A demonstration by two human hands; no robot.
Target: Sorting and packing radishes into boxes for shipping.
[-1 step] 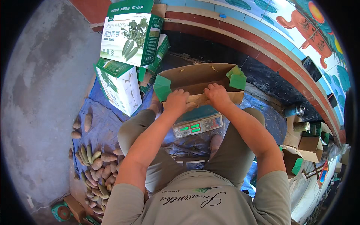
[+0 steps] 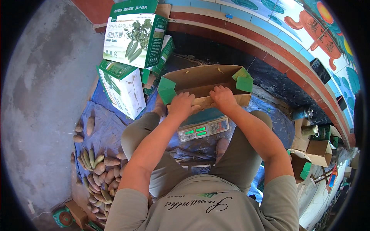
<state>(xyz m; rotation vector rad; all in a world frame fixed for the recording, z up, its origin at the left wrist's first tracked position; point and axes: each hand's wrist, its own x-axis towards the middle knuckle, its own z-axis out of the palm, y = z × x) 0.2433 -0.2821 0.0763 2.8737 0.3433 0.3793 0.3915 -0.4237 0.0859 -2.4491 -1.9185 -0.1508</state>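
Observation:
An uncovered brown cardboard box (image 2: 204, 76) with green end flaps stands in front of me, between my knees. Its near wall is gripped by both hands, fingers hooked over the edge. My left hand (image 2: 182, 104) is closed on the left part of that edge, its thumb lying along the outside. To the right, my right hand (image 2: 223, 98) is closed on the same edge. Beneath the box, a digital weighing scale (image 2: 204, 129) shows lit green displays and a keypad; its platform is mostly hidden. What lies at the box's bottom cannot be seen.
Green-and-white printed cartons (image 2: 129, 40) are stacked at the far left. A pile of sweet potatoes (image 2: 110, 177) and some green radishes (image 2: 91, 158) lie on a blue tarp (image 2: 108, 131) at left. Opened cartons (image 2: 319, 152) and a jar (image 2: 309, 130) stand at right, near a tiled wall.

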